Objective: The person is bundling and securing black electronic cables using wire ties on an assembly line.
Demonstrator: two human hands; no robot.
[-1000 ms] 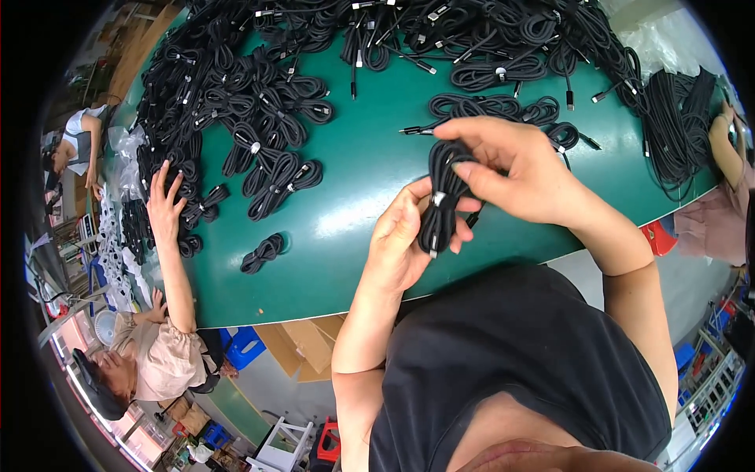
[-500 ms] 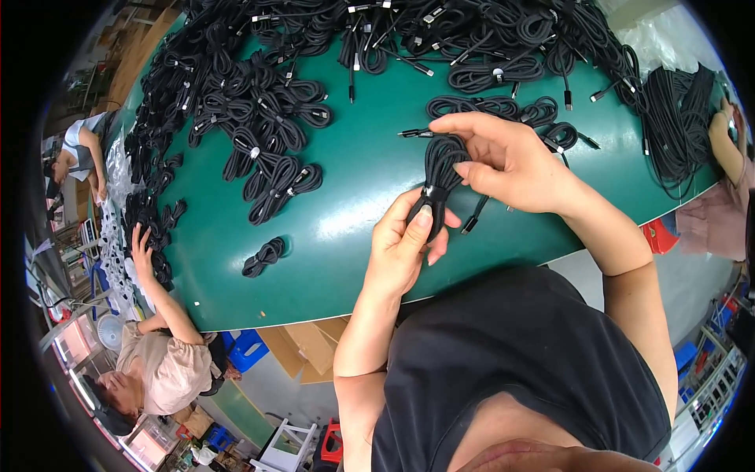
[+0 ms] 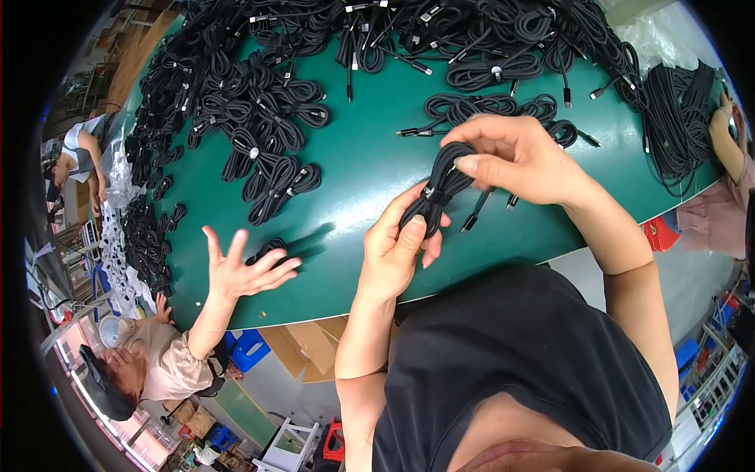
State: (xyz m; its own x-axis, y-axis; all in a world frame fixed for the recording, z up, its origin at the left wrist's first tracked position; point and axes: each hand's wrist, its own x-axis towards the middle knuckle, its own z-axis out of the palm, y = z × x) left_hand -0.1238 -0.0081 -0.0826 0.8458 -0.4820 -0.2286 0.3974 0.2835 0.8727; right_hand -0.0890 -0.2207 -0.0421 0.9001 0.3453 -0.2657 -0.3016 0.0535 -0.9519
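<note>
A coiled black cable [image 3: 449, 173], tied round its middle with a dark band, is held tilted above the green table [image 3: 338, 181]. My left hand [image 3: 391, 250] is closed round its lower loops, with the thumb on top. Pinching the upper loops between thumb and fingers is my right hand [image 3: 525, 161]. Just beyond my hands more cable coils [image 3: 480, 105] lie on the table. A connector end [image 3: 470, 223] rests below my right hand; whose cable it belongs to is hidden.
Heaped black cable coils [image 3: 275, 118] cover the table's far and left side. A long cable bundle [image 3: 678, 118] lies at the right, near another person's arm [image 3: 727, 141]. On the left, a co-worker's hand [image 3: 244, 271] reaches over a single small coil [image 3: 267, 250]. Cardboard [image 3: 311, 350] stands below the table edge.
The coiled cable has tilted further to the right in my hands, and my right fingers now grip its upper loops. The co-worker's spread hand has come in over the small coil.
</note>
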